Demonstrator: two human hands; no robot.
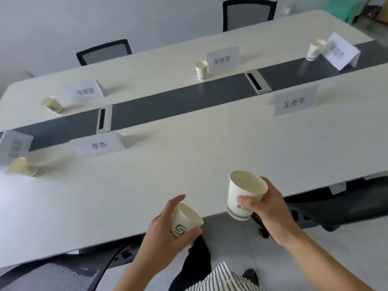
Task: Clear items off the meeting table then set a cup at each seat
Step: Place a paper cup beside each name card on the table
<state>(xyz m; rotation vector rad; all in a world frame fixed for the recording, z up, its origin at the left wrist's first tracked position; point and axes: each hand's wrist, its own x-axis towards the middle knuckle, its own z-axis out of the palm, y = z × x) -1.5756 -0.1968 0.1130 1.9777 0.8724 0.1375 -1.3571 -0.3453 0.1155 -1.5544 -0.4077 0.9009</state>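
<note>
My left hand (165, 229) grips a white paper cup with a green logo (184, 222) at the near edge of the long white meeting table (189, 160). My right hand (266, 206) holds a second white paper cup (244, 194) just above that edge, tilted slightly. Several more paper cups stand on the table: one at the near left (24, 166), one at the far left (52, 105), one at the far middle (201, 69), one at the far right (314, 49). Each stands beside a white name card.
Name cards stand at the seats, among them one near left (98, 144) and one near right (294, 102). A dark strip with two cable hatches (257, 81) runs down the table's middle. Black mesh chairs (105, 51) stand at the far side; a grey chair (54, 276) is at my left.
</note>
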